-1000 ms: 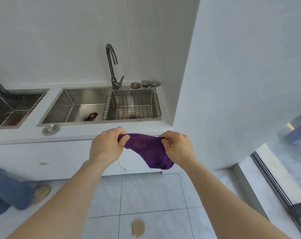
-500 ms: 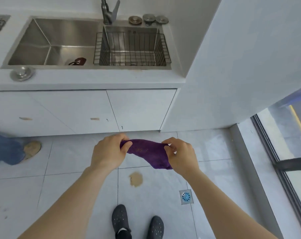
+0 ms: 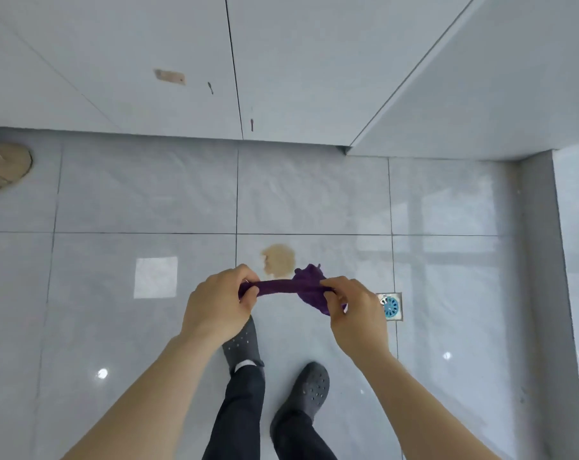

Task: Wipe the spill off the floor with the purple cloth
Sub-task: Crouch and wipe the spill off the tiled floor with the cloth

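A small tan spill (image 3: pixel 279 262) lies on the pale grey floor tiles just ahead of my feet. The purple cloth (image 3: pixel 296 287) is stretched between both hands in the air above the floor, its bunched end hanging by the right hand and overlapping the spill's near right edge in view. My left hand (image 3: pixel 219 303) pinches the cloth's left end. My right hand (image 3: pixel 354 313) grips the right end. The cloth hides a bit of the spill.
White cabinet doors (image 3: pixel 148 61) run along the top, a white wall corner (image 3: pixel 480 94) at upper right. A blue floor drain (image 3: pixel 391 306) sits right of my right hand. My dark clogs (image 3: pixel 309 390) stand below. Another person's tan shoe (image 3: pixel 5 164) is at far left.
The view has tilted down from the sink and counter to the floor. Both hands have lowered with the cloth, which is now pulled into a tighter band close over the spill.
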Demonstrator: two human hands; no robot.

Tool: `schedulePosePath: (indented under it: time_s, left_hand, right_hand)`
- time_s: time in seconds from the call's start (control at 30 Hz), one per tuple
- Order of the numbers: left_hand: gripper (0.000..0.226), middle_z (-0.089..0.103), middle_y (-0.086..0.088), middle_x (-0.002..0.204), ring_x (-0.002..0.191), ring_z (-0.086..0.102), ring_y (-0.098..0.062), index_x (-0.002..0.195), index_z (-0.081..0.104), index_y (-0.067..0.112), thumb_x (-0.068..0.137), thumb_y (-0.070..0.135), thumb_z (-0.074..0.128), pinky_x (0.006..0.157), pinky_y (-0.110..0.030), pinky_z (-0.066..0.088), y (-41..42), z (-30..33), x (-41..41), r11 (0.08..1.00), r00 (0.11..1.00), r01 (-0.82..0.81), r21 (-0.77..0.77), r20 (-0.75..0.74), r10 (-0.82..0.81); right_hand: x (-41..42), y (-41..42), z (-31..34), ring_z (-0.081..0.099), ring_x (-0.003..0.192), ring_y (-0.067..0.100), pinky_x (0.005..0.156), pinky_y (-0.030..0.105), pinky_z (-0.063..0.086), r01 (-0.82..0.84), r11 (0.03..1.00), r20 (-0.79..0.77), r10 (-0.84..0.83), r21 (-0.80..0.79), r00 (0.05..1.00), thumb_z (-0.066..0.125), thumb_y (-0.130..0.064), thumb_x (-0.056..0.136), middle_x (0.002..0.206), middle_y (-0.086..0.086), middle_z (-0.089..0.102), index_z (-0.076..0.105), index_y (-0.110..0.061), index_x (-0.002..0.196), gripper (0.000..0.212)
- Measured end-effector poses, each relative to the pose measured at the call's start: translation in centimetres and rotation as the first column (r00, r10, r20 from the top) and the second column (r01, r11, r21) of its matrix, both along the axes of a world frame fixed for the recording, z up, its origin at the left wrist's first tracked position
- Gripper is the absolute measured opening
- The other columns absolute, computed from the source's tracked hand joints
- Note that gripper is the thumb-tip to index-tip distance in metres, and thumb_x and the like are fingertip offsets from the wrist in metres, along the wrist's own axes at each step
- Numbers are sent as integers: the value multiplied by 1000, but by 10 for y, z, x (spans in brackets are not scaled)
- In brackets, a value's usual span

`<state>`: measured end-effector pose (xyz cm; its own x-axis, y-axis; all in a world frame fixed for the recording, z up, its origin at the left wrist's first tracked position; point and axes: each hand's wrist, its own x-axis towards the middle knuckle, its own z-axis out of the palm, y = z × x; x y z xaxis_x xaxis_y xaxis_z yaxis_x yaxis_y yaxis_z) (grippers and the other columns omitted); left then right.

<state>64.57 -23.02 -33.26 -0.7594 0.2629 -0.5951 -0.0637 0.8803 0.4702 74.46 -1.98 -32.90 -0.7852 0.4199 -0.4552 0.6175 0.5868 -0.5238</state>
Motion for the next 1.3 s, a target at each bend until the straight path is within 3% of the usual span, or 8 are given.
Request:
schedulePosePath:
  time_s: [0.27,0.57,0.7,0.93,1.0,1.1,1.17,1.3]
  left_hand:
    - [8,73,19,94,86,66,-12,102,62,39,97,34,59,79,-34,54,-6,-185,34,1000,996,4,-15,90,-2]
    - [6,73,19,94,77,63,-7,98,59,43,97,38,61,67,-28,47,-9,-372,22,996,995,89,-9,52,-89]
    - [4,73,19,90,77,63,-7,95,57,43,97,40,60,69,-30,51,-15,-434,12,997,997,77,14,-17,-77]
    - [4,67,17,84,81,61,-7,97,62,38,94,41,61,70,-31,51,-10,-483,-10,995,968,44,93,-250,-19]
    - [5,65,18,84,83,60,-11,98,63,36,94,39,61,71,-31,48,-10,-487,-18,994,937,65,90,-349,-30]
    - [26,66,10,113,107,59,-18,120,64,29,96,37,59,97,-35,45,-12,-494,-24,996,885,81,30,-462,-58]
    - [44,58,5,136,127,50,-21,138,57,26,98,43,53,111,-36,33,-17,-500,-29,998,853,54,-34,-517,-63]
    - [62,39,-3,165,154,32,-27,157,41,22,101,50,38,130,-44,12,-22,-512,-29,987,804,84,-140,-575,-150]
  right_hand:
    - [39,-12,-181,65,74,29,69,44,55,-43,999,65,41,32,997,55,-13,101,97,-1,67,72,-28,114,26]
    - [34,-10,-360,58,66,32,59,46,54,-186,967,-17,191,172,981,52,-11,104,94,6,60,71,-18,120,26]
    - [14,-15,-421,59,68,28,51,45,53,-155,948,-142,200,278,969,58,-2,99,92,5,61,73,-15,117,27]
    - [-23,-10,-473,60,91,31,51,45,53,-40,914,-356,198,404,913,61,13,88,100,6,63,70,-11,120,41]
    - [-32,-7,-478,57,100,29,60,45,57,10,925,-428,166,379,888,61,8,91,108,6,63,67,-12,125,40]
    - [-34,-5,-486,51,128,27,96,41,54,-20,922,-468,214,386,857,62,-10,98,133,6,61,58,-12,139,41]
    - [-27,-6,-494,42,148,30,117,44,41,-123,890,-397,315,438,862,60,-26,101,151,6,53,51,-14,148,48]
    - [-9,-12,-517,17,162,27,129,48,22,-388,778,-229,548,494,805,47,-49,106,171,3,31,35,-23,161,62]
